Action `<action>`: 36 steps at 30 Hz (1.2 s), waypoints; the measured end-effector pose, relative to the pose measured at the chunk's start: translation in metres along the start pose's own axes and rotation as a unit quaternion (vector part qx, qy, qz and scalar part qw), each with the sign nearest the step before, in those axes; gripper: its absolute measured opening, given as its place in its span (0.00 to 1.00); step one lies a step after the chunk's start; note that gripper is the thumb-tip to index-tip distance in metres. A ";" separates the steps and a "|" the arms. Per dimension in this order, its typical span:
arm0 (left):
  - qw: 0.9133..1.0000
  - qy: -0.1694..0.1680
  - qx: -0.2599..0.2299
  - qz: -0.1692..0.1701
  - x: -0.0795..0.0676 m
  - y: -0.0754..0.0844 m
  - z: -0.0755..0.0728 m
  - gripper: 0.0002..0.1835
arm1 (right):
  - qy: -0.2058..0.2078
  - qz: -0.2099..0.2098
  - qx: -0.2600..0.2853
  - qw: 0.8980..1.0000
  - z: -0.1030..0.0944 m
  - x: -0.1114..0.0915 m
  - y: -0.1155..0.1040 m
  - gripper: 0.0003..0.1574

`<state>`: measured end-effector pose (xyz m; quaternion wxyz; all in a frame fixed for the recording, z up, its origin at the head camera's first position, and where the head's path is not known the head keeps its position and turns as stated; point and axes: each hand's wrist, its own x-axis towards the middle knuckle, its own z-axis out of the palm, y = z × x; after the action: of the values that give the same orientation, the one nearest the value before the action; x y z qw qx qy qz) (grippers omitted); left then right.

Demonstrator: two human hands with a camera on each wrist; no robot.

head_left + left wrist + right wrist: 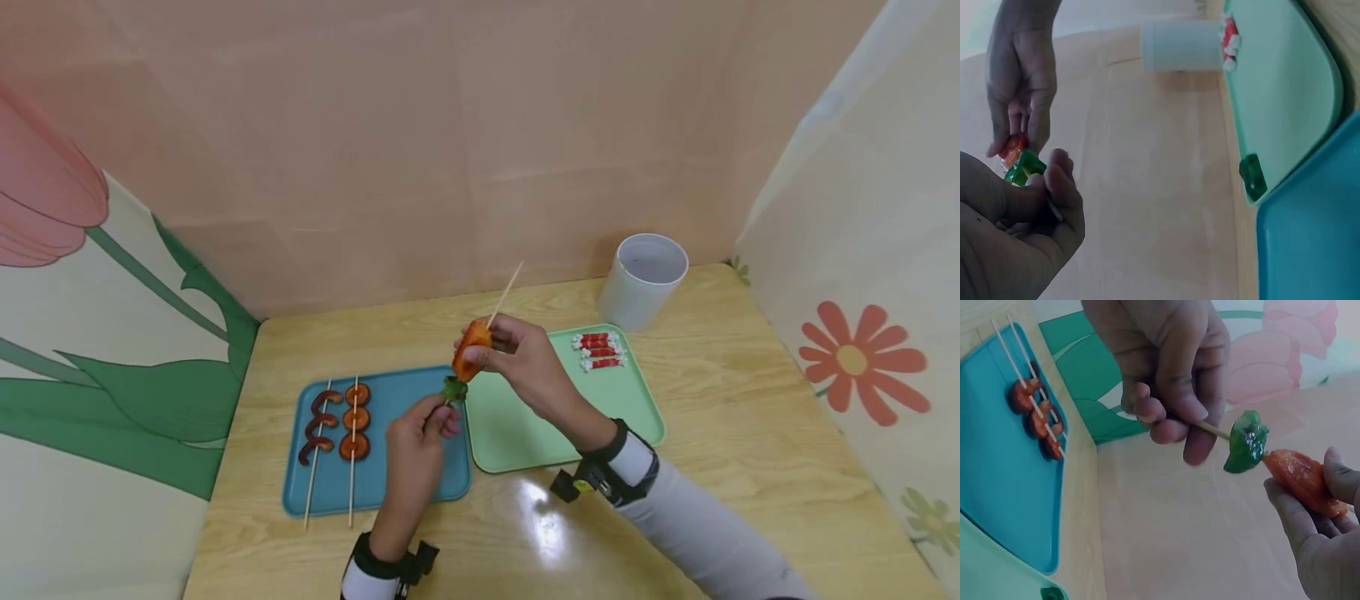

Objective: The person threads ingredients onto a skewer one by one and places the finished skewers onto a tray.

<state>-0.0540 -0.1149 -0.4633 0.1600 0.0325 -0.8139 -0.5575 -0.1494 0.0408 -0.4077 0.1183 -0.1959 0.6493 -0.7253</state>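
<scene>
A thin wooden skewer (505,294) is held in the air above the two trays. My left hand (420,442) pinches its lower end (1210,429). A green piece (453,388) (1246,442) (1024,167) sits on the stick just above those fingers. Higher up, an orange piece (471,348) (1300,479) is threaded on it, and my right hand (525,358) grips that piece between thumb and fingers (1291,515). The bare tip of the skewer points up toward the back wall.
A blue tray (405,483) holds two filled skewers (352,421). A green tray (525,433) carries several red-and-white sticks (597,351) at its far corner and one green piece (1252,177). A white cup (643,279) stands behind it. Printed screens close both sides.
</scene>
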 end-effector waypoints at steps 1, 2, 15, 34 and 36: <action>1.000 0.003 0.005 -0.001 0.000 -0.001 -0.001 0.08 | -0.005 0.000 0.004 1.000 0.000 0.001 0.001 0.25; 1.000 0.004 0.004 -0.002 0.000 -0.001 -0.003 0.08 | -0.012 -0.002 0.002 1.000 0.000 0.003 0.003 0.25; 0.996 0.066 -0.002 -0.053 -0.011 -0.028 -0.025 0.09 | -0.084 -0.008 -0.447 0.890 -0.032 0.067 0.116 0.16; 0.993 0.087 -0.048 -0.070 -0.022 -0.035 -0.027 0.09 | -0.112 -0.134 -0.570 0.803 -0.056 0.051 0.166 0.15; 0.992 0.081 -0.053 -0.080 -0.024 -0.037 -0.024 0.10 | -0.074 -0.132 -0.543 0.826 -0.057 0.045 0.156 0.17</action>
<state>-0.0283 -0.1447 -0.4947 0.1816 0.1341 -0.7627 -0.6061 -0.2277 0.0522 -0.5602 -0.0560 -0.3653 0.8955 -0.2480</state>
